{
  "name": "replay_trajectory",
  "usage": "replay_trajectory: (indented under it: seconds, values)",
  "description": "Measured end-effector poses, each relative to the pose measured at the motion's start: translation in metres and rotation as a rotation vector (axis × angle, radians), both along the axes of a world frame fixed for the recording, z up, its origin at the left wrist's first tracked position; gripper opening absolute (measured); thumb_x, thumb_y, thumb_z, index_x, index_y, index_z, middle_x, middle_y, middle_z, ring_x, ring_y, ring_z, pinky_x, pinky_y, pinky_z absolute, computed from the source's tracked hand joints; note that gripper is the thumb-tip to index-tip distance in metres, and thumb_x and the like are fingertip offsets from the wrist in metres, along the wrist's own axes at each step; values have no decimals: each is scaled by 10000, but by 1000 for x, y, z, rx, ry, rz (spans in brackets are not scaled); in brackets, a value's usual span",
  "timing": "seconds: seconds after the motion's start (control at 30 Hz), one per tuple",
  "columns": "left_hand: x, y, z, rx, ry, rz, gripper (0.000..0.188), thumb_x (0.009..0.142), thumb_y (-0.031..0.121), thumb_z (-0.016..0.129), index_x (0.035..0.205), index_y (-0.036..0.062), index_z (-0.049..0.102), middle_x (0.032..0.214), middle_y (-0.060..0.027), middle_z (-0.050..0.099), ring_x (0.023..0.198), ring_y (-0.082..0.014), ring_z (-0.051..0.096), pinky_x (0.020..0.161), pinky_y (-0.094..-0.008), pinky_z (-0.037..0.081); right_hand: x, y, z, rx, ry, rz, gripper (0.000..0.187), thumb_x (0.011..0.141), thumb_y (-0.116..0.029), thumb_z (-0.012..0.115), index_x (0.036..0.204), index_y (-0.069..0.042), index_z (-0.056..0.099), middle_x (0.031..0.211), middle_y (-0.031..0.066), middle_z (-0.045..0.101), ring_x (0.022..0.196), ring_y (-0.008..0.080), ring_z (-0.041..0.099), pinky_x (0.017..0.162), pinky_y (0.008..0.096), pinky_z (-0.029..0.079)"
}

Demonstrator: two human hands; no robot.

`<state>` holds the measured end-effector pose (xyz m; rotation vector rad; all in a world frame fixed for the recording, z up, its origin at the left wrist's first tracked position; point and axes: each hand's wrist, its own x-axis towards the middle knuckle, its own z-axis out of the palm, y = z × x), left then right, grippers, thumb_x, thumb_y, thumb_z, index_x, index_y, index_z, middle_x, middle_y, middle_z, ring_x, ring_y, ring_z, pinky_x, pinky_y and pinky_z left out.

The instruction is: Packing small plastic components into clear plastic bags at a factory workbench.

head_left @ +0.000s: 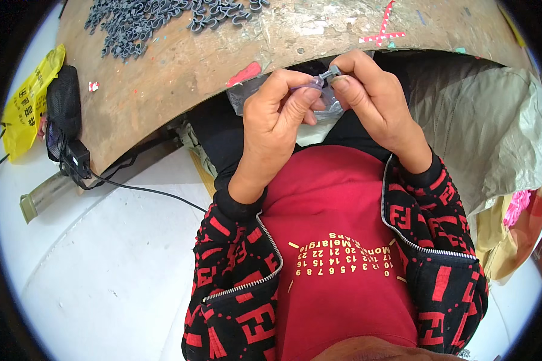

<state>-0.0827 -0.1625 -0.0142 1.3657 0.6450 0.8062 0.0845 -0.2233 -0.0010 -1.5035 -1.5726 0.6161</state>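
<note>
Both of my hands meet just in front of the table's near edge, above my lap. Thumb and forefinger of my left hand (277, 117) pinch a small translucent purple plastic piece (316, 83). A small grey plastic part (330, 73) is pinched between the thumb and forefinger of my right hand (376, 99). The narrow end of the grey part touches the purple piece; whether it sits inside is too small to tell. Part of each piece is hidden by my fingertips. Clear plastic film (330, 107) shows below the fingers.
A heap of grey curved plastic parts (135, 27) lies on the worn wooden table (186, 78). Red-and-white tape (382, 33) marks its far right. At left are a yellow bag (33, 102), a black mesh pouch (63, 102) and a cable (144, 189). A pale sheet (476, 120) hangs at right.
</note>
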Motion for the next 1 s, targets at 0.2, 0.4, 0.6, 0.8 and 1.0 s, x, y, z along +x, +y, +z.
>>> replay_trajectory:
  seconds: [0.2,0.4,0.6,0.8,1.0]
  values:
    - [-2,1,0,-148,-23,-29,141,926,132,575,975,-1,576,730,-37,609,610,-53,529,557,-182,424,2,0,0,-38,36,69,124,927,-122,500,932,-6,543,701,37,501,598,111,474,555,262,389]
    - [-2,1,0,-68,43,-7,120,911,108,586,935,-9,584,722,-47,605,615,-81,548,542,-217,431,5,2,4,91,-269,67,107,846,-95,583,917,-17,565,763,83,543,689,244,478,644,316,386]
    - [-7,6,3,596,281,84,48,854,28,605,882,-6,586,719,-89,590,585,-170,569,542,-303,442,7,8,0,265,-346,143,169,776,-99,646,909,-33,566,727,80,522,629,241,483,648,330,384]
    - [-11,9,7,234,311,-111,75,883,78,589,883,3,585,686,-52,569,590,-110,542,516,-256,412,23,18,0,470,-626,303,210,689,-100,643,873,-64,551,684,35,464,604,203,477,670,322,399]
    - [-17,31,0,-526,-21,-522,147,925,165,562,918,20,583,695,3,570,587,-38,476,520,-170,375,34,34,11,634,-720,549,219,686,-82,625,890,-54,552,702,36,466,611,204,478,677,336,422]
